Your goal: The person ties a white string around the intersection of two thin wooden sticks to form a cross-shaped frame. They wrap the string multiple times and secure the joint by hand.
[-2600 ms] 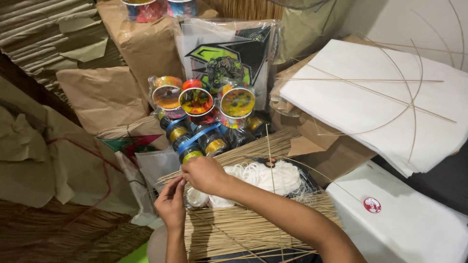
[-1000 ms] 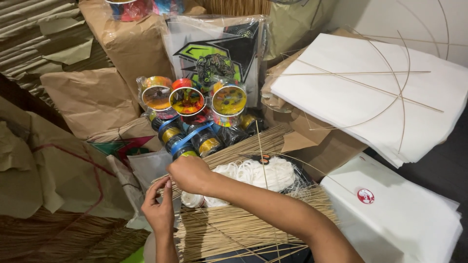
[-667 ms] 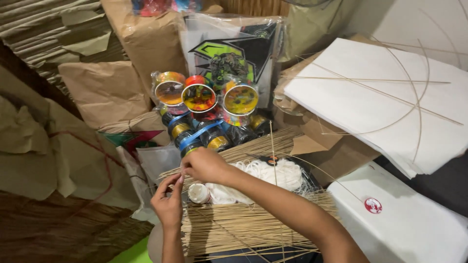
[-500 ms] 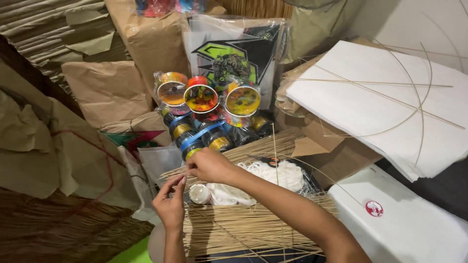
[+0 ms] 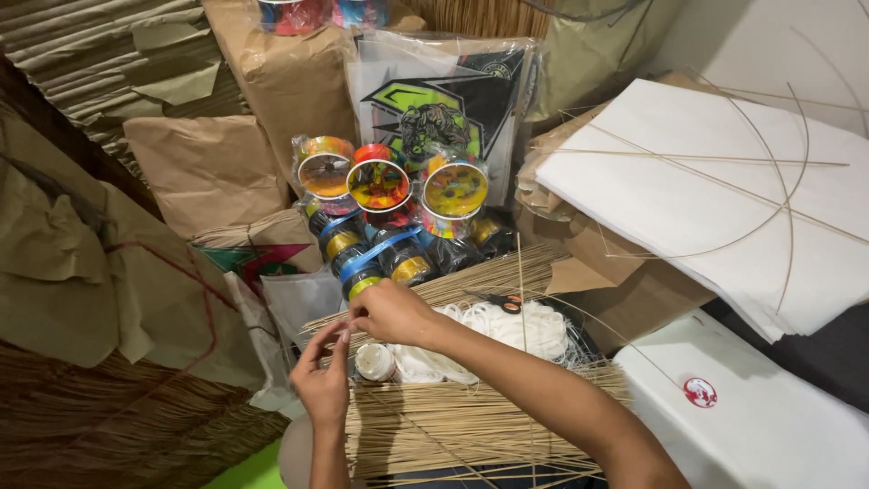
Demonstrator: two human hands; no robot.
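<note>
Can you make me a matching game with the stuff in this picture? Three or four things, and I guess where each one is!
Things:
1. thin sticks
2. white string
3. shiny spools
4. white paper stack

Places:
A. far right, with bent sticks on top
B. behind the hands, in a plastic-wrapped cluster
C. nearest the camera, under the arms
D. just right of the hands, in a loose heap

Pairs: 1-C, 2-D, 3-B, 4-A

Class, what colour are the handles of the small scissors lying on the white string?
Orange, on the scissors, head view.

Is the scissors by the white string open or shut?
Cannot tell. Only the scissors' orange-and-black handles show, lying flat where the bamboo sticks meet the white string; the blades are hidden.
</note>
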